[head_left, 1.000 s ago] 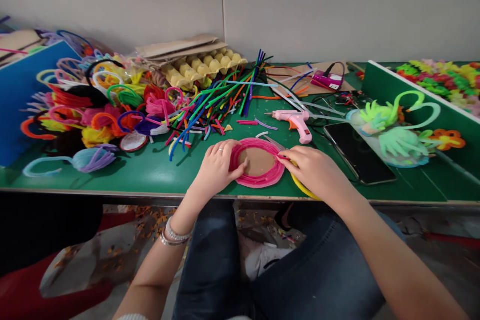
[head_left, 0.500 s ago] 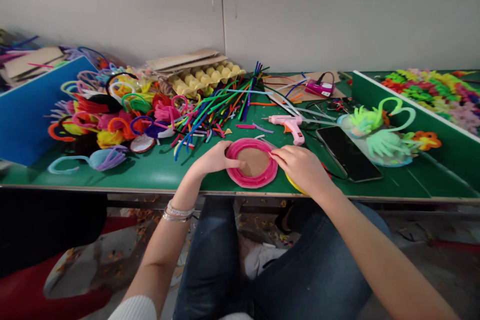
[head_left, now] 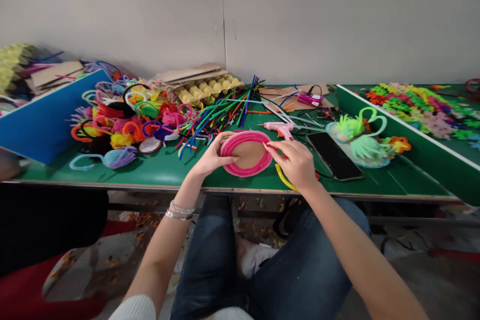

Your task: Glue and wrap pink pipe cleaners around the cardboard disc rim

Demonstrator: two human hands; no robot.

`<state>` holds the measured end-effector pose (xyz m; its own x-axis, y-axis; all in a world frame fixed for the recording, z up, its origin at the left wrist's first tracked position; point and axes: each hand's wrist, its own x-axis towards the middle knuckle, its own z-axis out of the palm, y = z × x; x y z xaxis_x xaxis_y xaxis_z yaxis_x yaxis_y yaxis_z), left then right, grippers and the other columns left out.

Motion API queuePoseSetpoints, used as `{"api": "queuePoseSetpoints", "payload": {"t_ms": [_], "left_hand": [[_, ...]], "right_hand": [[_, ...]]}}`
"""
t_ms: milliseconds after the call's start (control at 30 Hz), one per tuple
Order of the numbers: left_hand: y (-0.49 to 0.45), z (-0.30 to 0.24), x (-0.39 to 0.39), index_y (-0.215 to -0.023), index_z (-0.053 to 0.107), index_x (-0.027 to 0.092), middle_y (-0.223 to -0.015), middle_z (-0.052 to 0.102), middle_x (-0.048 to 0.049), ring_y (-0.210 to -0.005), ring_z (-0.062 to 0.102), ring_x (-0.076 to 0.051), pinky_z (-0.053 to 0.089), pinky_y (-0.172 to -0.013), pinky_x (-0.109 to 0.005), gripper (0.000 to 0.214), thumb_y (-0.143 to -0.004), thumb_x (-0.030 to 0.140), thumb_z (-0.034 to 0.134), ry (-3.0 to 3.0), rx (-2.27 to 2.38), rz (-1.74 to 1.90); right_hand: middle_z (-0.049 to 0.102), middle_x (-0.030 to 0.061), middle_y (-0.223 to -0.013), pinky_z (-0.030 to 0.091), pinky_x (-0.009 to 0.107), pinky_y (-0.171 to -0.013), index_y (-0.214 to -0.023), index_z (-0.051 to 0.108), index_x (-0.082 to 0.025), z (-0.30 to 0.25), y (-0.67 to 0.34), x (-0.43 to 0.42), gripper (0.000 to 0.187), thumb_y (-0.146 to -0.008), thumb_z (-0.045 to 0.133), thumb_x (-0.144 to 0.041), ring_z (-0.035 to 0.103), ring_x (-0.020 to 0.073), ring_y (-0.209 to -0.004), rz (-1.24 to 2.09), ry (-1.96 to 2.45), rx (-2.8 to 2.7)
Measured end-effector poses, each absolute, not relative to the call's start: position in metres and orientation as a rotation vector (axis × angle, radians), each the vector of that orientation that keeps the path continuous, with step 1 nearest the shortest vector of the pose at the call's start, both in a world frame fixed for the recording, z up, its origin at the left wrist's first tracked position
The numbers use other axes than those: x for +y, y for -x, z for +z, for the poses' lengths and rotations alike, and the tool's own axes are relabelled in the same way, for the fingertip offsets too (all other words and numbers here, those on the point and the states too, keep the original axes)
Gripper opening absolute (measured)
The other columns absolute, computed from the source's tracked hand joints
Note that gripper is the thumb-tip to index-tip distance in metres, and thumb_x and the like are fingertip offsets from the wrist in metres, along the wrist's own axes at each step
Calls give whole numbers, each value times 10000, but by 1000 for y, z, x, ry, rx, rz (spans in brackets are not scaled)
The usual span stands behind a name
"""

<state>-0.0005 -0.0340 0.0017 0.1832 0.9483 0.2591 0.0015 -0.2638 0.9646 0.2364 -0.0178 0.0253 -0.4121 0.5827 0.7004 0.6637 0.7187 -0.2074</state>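
Note:
My left hand [head_left: 213, 158] grips the left side of a round cardboard disc [head_left: 247, 155], thumb on its face and fingers behind the edge. Pink pipe cleaners [head_left: 245, 171] run in rings around the disc's rim, leaving bare brown cardboard in the middle. At the right rim, my right hand [head_left: 295, 161] is closed in a pinch on what looks like a pink pipe cleaner end, largely covered by the fingertips. Beneath that hand a curved yellow piece [head_left: 285, 178] shows partly. Just beyond the disc lies a pink glue gun [head_left: 279, 128].
Left are a heap of coloured pipe-cleaner pieces [head_left: 144, 119] and a blue divider [head_left: 56, 115]. An egg tray [head_left: 210, 89] and loose pipe cleaners [head_left: 215, 115] lie behind. A phone [head_left: 335, 156], pale green pipe-cleaner figures [head_left: 365, 145] and a green divider [head_left: 405, 142] are right.
Both hands have raised the disc a little off the table, tilting it and bringing it closer to the glue gun. The right fingers stay at its right rim. The head view has shifted slightly.

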Motion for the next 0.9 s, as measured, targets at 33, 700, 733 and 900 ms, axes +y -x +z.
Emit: {"api": "queuePoseSetpoints", "payload": {"t_ms": [33,700,733,900], "left_hand": [[-1,2,-33,-1164,451,216,-1112,590,-62,-1019,585,-214,499,-844,-334,655,-599,287,775,-1495,947,1275],[-21,38,-29,-1113,537,130,-1056,637,-86,-981,605,-220,480,-883,-357,494,-677,293,703,-1785,1191,1131],[-22,39,-27,-1095,542,133,-1040,636,-80,-966,605,-216,483,-865,-351,475,-672,279,702,-1783,1198,1125],[-28,31,-20,-980,559,150,-900,627,-19,-860,592,-174,470,-793,-301,372,-648,244,698,-1576,1121,1192]], "right_hand": [[709,76,-868,491,334,-796,-959,652,-196,27,-237,-18,225,-905,474,-322,645,191,-807,-104,967,-2098],[660,57,-857,471,318,-762,-917,544,-214,22,-238,-5,157,-917,438,-330,604,184,-790,54,966,-2109],[661,58,-859,471,318,-759,-915,543,-213,23,-238,-5,158,-917,437,-331,606,184,-789,50,974,-2115],[665,66,-868,468,289,-729,-936,542,-201,23,-238,-6,175,-915,442,-342,621,180,-800,5,986,-2105]]}}
